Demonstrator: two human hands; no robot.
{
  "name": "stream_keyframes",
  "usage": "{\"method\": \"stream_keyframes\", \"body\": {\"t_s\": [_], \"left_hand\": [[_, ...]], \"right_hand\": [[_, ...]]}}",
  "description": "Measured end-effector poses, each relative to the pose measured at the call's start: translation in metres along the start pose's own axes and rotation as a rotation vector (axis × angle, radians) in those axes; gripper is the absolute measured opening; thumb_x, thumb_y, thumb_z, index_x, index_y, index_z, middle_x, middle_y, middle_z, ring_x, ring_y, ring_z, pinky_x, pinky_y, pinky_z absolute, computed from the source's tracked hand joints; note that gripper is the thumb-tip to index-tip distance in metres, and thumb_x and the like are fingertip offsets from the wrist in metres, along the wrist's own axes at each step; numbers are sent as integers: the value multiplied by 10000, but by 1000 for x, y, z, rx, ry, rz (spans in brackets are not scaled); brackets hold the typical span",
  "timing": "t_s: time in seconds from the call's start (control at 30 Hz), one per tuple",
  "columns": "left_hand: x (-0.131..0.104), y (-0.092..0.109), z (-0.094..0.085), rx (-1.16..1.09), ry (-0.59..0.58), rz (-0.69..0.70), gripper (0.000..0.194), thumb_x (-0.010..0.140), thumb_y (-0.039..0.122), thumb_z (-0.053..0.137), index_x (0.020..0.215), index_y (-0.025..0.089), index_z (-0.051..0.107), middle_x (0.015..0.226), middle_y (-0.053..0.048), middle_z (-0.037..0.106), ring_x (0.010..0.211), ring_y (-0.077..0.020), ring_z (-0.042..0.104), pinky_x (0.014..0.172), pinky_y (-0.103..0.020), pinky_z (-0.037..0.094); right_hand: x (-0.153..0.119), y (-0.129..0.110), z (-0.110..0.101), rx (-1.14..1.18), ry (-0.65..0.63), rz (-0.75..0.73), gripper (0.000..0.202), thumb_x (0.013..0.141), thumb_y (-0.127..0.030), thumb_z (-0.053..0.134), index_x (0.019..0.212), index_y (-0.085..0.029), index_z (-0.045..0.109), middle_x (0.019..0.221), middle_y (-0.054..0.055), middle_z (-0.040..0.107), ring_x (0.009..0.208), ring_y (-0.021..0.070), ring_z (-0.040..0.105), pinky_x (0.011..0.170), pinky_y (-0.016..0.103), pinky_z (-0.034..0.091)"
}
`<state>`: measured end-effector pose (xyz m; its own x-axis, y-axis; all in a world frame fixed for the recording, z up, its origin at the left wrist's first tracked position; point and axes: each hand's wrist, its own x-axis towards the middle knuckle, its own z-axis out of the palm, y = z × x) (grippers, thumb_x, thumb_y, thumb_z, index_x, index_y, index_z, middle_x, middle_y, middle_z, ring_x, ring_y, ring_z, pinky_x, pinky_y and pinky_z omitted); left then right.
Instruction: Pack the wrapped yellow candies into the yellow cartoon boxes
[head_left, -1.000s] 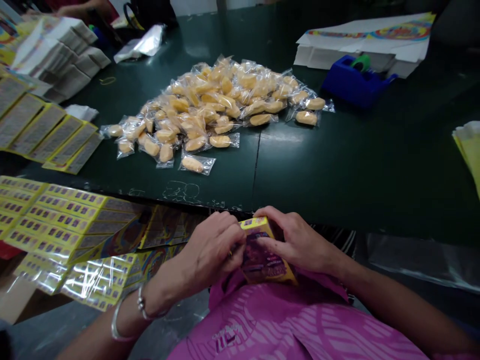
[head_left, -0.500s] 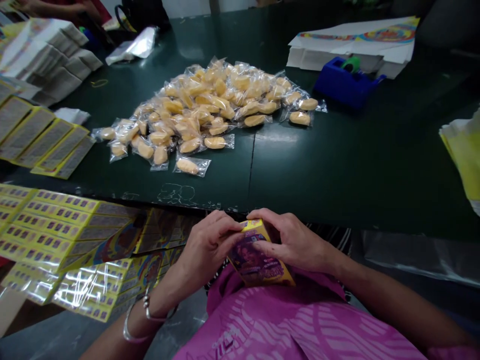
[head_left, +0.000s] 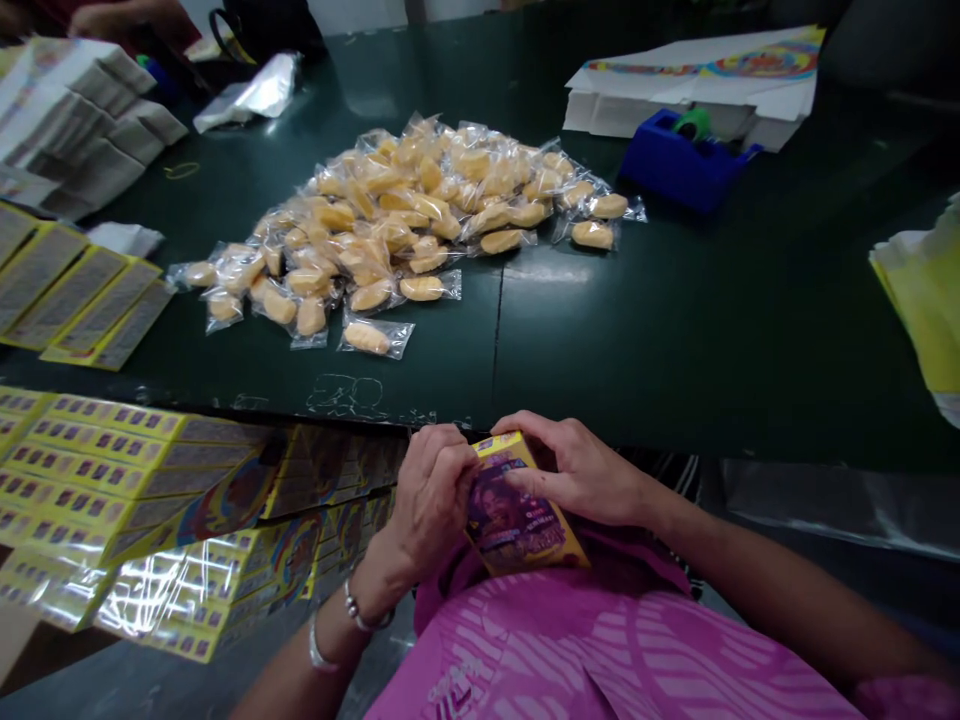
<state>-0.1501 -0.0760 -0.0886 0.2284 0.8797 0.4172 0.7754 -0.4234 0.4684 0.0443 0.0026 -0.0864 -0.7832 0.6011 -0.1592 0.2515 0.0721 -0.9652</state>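
A small yellow and purple printed cardboard box (head_left: 517, 515) rests against the pink shirt, just below the table's front edge. My right hand (head_left: 577, 470) grips its upper right side, thumb across the printed front and fingers over the top edge. At the upper left edge, my left hand (head_left: 439, 490) is closed with its fingers curled against the box; the fingertips are partly hidden. Beyond the hands, a heap of yellow oblong pieces in clear wrappers (head_left: 420, 205) lies on the dark green table (head_left: 645, 340).
Shrink-wrapped yellow boxes (head_left: 112, 480) are stacked low at the left. Flat yellow cartons (head_left: 75, 290) and white folded cartons (head_left: 82, 120) lie at the table's left. A blue tape dispenser (head_left: 679, 165) stands beside more white cartons (head_left: 697, 80). Someone's arm shows at top left.
My left hand has turned and curled more tightly at the box's upper left edge. My right hand keeps its hold. The view has shifted slightly.
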Motion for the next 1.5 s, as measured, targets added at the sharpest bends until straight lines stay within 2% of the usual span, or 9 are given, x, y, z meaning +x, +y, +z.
{"method": "stream_keyframes", "body": {"t_s": [0.13,0.3,0.63,0.83,1.1,1.23,1.33,1.43,1.5], "left_hand": [[-10,7,10,-52,163,-89,86,919,84,477,931,169,466,910,-56,531,946,-179,527,823,-332,467],[-18,20,1,59,189,-84,73,920,100,492,934,171,488,953,-77,584,1071,-224,507,898,-395,449],[-19,23,-14,-61,125,-127,167,895,13,480,925,176,489,820,-20,577,874,-149,522,781,-269,468],[-15,20,-16,159,23,-128,436,866,113,618,1278,171,489,1117,-111,550,1041,-214,486,881,-356,462],[-10,11,-6,126,48,27,224,855,40,585,1028,182,573,1015,-77,610,978,-208,495,837,-355,482],[-9,12,-5,87,74,-11,162,877,42,543,954,183,526,977,-66,611,961,-189,508,844,-350,485],[-10,12,-8,-33,102,-159,173,880,101,578,1013,182,502,1048,-74,581,1007,-180,527,871,-341,482],[-9,10,-11,-68,20,-260,330,889,171,607,1205,186,512,1147,-88,570,1074,-181,529,912,-337,478],[-8,9,-11,-78,-20,-233,261,910,139,568,1163,202,574,1080,-60,604,1031,-159,543,880,-306,484]], "right_hand": [[0,3,-1,46,4,12,337,855,-272,613,1165,-147,572,803,-6,621,679,134,550,624,240,405],[2,1,-1,56,-11,10,336,856,-283,619,1162,-153,570,826,-3,628,693,138,556,631,247,410],[1,3,2,-31,73,-6,261,845,-241,608,1086,-149,573,747,-25,595,613,112,513,586,235,387],[0,4,1,-30,57,-15,264,850,-254,608,1092,-155,571,774,-21,603,639,114,532,600,232,399],[1,6,1,-23,46,-7,277,849,-259,610,1105,-161,567,779,-25,593,639,111,521,590,226,392],[0,6,1,-30,52,-11,279,850,-259,609,1106,-156,567,784,-22,594,643,111,526,600,226,396],[0,4,1,-27,43,-9,276,855,-265,601,1104,-151,565,779,-17,603,644,116,534,599,229,396],[1,3,1,-31,35,-17,275,853,-262,603,1101,-148,567,775,-16,606,644,117,537,598,229,394],[1,4,1,-32,38,-24,273,850,-257,606,1098,-148,570,772,-17,601,639,114,530,597,226,391]]}}
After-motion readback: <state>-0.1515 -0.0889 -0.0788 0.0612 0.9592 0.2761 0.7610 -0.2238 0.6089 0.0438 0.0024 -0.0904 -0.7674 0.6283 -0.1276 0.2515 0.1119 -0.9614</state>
